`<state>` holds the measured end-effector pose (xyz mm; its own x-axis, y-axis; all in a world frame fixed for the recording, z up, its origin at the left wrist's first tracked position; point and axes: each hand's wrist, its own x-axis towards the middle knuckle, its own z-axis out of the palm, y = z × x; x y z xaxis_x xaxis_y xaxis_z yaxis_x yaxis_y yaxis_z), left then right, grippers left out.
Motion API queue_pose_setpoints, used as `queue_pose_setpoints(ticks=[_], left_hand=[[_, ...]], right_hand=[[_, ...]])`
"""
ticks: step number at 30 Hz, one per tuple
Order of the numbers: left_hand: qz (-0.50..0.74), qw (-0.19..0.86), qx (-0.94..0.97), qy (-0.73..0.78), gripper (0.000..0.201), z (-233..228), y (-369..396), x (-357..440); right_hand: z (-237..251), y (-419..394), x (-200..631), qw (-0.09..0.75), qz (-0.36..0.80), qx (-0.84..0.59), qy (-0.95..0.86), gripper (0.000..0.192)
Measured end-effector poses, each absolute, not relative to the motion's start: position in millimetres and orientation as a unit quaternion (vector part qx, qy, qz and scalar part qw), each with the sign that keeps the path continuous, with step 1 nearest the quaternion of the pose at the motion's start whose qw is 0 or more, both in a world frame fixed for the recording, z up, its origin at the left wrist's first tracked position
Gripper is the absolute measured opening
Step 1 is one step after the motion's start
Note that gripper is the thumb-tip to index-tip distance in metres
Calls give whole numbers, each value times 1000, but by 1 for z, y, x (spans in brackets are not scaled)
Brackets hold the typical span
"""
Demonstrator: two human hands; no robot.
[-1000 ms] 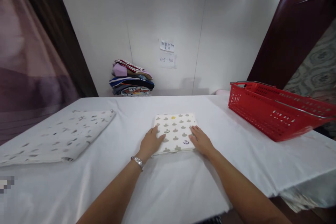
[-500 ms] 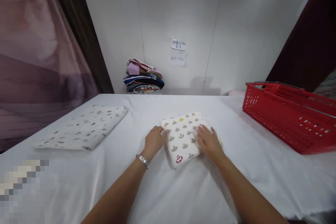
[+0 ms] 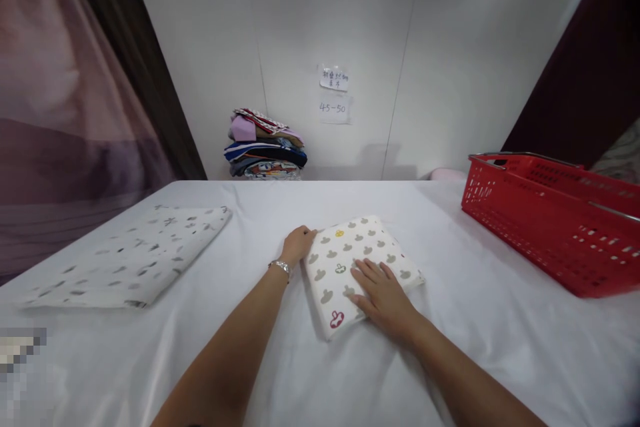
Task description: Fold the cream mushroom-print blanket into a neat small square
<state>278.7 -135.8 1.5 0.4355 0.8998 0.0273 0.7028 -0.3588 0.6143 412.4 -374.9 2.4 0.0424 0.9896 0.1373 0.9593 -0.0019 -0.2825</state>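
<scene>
Showing the folded patterned cloth (image 3: 357,267) on the white table (image 3: 320,373), turned further counterclockwise than before; left hand (image 3: 299,245) curled at its far corner, right hand (image 3: 383,297) flat, fingers spread, on top

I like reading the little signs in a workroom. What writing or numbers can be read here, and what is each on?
"45-50": handwritten on the lower paper note stuck to the white wall.
Upper paper note: two short handwritten lines, too small and blurred to read.
Folded patterned cloth under the hands: printed shapes only, no words.
Red basket: no label visible.
</scene>
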Motion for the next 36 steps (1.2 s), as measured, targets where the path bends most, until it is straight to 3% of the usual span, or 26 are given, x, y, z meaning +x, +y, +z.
queue_pose_setpoints(ticks=[13, 23, 29, 36], left_hand=[[155, 258, 809, 505, 31, 12, -160, 254], [80, 300, 818, 484, 59, 20, -240, 203], [88, 272, 821, 495, 53, 21, -239, 216], [95, 252, 835, 479, 49, 13, -241, 214]], right_hand=[[5, -379, 444, 169, 81, -751, -633, 48], [13, -379, 479, 174, 110, -781, -589, 40], [35, -358, 440, 182, 99, -752, -626, 55], [36, -288, 419, 110, 96, -721, -677, 64]])
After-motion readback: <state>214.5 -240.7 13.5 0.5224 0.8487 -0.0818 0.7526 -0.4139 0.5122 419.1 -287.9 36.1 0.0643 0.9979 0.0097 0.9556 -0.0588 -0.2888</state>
